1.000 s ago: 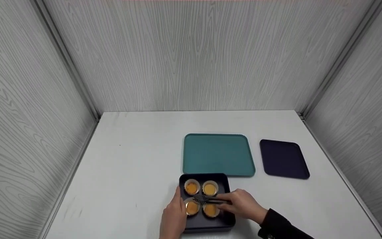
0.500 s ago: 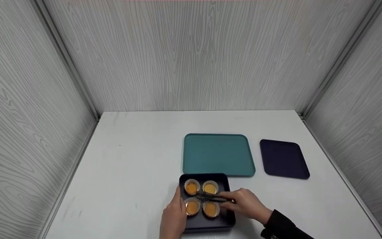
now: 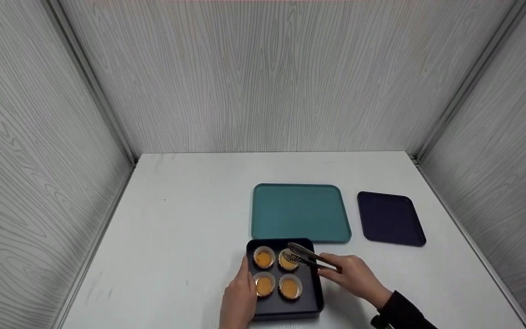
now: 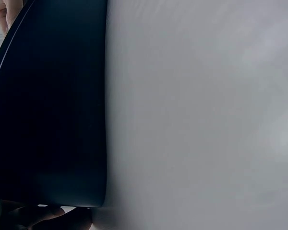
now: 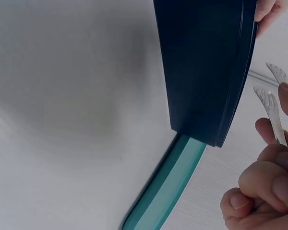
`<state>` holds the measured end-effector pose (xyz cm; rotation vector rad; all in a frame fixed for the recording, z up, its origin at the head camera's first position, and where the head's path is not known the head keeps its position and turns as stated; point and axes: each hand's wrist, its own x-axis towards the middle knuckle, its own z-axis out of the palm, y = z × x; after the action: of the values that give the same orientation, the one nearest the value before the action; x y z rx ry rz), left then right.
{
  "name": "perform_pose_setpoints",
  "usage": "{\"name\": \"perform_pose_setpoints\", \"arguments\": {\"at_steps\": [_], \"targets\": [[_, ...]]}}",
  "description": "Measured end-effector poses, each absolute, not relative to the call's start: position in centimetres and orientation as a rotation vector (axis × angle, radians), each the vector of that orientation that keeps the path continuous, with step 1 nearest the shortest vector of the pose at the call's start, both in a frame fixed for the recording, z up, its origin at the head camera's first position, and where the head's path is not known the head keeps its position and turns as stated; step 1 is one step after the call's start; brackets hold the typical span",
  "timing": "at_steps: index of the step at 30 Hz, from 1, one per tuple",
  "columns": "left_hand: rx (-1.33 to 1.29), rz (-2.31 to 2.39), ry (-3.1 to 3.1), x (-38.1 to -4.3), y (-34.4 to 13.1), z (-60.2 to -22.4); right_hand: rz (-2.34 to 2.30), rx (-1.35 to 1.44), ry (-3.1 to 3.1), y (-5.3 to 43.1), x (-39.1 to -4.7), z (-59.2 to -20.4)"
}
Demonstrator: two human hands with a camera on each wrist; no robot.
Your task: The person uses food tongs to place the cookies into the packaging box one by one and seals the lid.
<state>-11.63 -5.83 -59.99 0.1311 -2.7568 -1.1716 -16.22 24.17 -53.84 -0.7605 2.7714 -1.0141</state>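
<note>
Several small egg tarts in pale cups sit in a deep dark baking pan [image 3: 307, 292], among them a speckled one [image 3: 264, 258] at the back left. My left hand [image 3: 239, 292] grips the pan's left side at the rim; in the left wrist view its fingers [image 4: 50, 218] show in shadow by the pan. My right hand [image 3: 352, 276] holds slim metal tongs [image 3: 311, 260] with perforated ends. Those ends are spread apart over the back right tart [image 3: 286, 264] and partly hide it. Right wrist view: thumb and fingers pinch the tongs [image 5: 273, 112].
Behind the pan lies a teal tray [image 3: 299, 212], its near edge close to the pan's back wall. A smaller dark purple tray [image 3: 391, 219] is at the right. Grey wood-grain panels [image 3: 263, 77] enclose the white table [image 3: 190, 219] at the back and sides.
My right hand has moved right and slightly back with the tongs, from between the rows of tarts to over the back right one. The tongs' ends have spread wider. My left hand stays put.
</note>
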Motion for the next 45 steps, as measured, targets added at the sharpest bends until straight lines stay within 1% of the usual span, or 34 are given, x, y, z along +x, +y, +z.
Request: {"name": "perform_pose_setpoints", "arguments": {"at_steps": [11, 19, 27, 45], "targets": [[0.116, -1.151, -2.759, -11.5, -5.8, -60.0, -1.028, -0.423, 3.03, 25.6, -15.9, -54.2], [0.125, -1.145, -2.767, -11.7, -5.8, -59.9, -0.977, -0.198, 3.006, 26.3, -16.0, -54.4], [0.129, -1.147, -2.768, -11.7, -5.8, -59.9, -0.884, -0.169, 3.065, 26.8, -15.6, -55.0], [0.133, -1.143, -2.752, -11.6, -5.7, -60.0, -0.695, -0.106, 3.144, 27.0, -13.6, -56.7]]}}
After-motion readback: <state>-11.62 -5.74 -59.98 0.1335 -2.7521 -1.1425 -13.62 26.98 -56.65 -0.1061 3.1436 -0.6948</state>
